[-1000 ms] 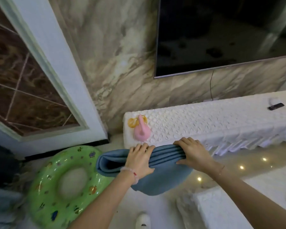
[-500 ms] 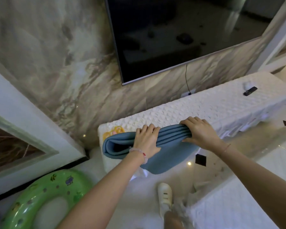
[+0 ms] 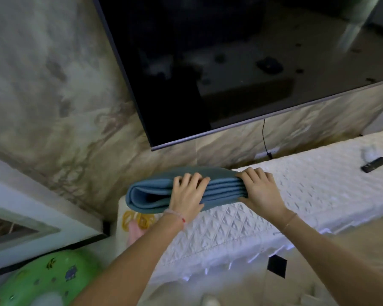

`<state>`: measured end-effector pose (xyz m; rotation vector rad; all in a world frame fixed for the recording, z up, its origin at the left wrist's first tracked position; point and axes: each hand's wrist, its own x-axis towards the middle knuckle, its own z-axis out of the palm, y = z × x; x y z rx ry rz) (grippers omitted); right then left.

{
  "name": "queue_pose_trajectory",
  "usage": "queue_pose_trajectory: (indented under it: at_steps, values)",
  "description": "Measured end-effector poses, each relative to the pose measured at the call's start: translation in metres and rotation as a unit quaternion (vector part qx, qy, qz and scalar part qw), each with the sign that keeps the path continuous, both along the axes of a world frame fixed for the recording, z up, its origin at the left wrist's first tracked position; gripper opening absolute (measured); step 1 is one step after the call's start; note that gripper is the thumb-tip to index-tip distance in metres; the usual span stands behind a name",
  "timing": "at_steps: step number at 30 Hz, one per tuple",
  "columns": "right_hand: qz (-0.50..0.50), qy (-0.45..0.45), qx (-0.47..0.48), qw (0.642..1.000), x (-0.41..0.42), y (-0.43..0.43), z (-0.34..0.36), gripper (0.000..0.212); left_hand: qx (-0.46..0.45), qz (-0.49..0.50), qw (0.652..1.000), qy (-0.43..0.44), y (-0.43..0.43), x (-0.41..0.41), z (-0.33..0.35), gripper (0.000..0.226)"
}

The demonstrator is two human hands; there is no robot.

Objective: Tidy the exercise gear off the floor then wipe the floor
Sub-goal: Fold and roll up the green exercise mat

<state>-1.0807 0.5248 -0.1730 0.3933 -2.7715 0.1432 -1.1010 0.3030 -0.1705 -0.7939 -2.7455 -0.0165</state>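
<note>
A folded blue exercise mat (image 3: 148,195) lies across the back left part of the white quilted cabinet top (image 3: 318,191), close to the marble wall. My left hand (image 3: 189,194) grips the folded layers near the middle, fingers curled over the far edge. My right hand (image 3: 260,189) grips the mat's right end the same way. A pink kettlebell (image 3: 134,231) and yellow rings (image 3: 139,219) sit on the cabinet's left end, partly hidden by my left arm and the mat.
A green swim ring (image 3: 47,279) lies on the floor at lower left. A black remote (image 3: 374,164) rests on the cabinet at right. A large dark TV (image 3: 241,62) hangs on the wall above. A white shoe (image 3: 209,301) shows at the bottom edge.
Both hands have carried the mat up from in front of the cabinet onto its top, toward the wall. The view has shifted right and closer.
</note>
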Motion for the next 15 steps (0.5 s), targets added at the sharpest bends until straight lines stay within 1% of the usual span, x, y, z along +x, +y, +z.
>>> queue_pose_trajectory:
  at_steps: [1, 3, 5, 7, 9, 12, 14, 15]
  values:
    - [0.002, 0.006, -0.003, 1.000, -0.012, -0.002, -0.010, 0.061, -0.004, 0.006, 1.000, 0.020, -0.001, -0.010, -0.007, 0.076]
    - [0.007, 0.023, -0.006, 1.000, -0.036, -0.007, -0.030, 0.056, -0.007, 0.015, 0.997, 0.070, -0.005, -0.029, -0.022, 0.064]
    - [0.014, 0.045, -0.008, 0.999, -0.059, -0.013, -0.052, 0.054, -0.002, 0.022, 0.993, 0.115, -0.008, -0.045, -0.043, 0.054]
    - [0.019, 0.058, -0.009, 0.998, -0.078, -0.018, -0.074, 0.054, -0.007, 0.031, 0.990, 0.138, -0.011, -0.059, -0.065, 0.050]
    - [0.025, 0.060, -0.017, 0.998, -0.090, -0.022, -0.100, 0.053, -0.012, 0.037, 0.987, 0.158, -0.013, -0.067, -0.091, 0.042]
    - [0.038, 0.055, -0.026, 0.997, -0.098, -0.022, -0.146, 0.051, -0.011, 0.048, 0.987, 0.150, -0.011, -0.071, -0.134, 0.031]
    - [0.047, 0.043, -0.017, 0.998, -0.093, -0.017, -0.175, 0.051, -0.018, 0.057, 0.991, 0.119, -0.007, -0.064, -0.163, 0.035]
    - [0.051, 0.037, -0.010, 0.998, -0.087, -0.013, -0.189, 0.052, -0.022, 0.058, 0.994, 0.093, -0.004, -0.056, -0.178, 0.041]
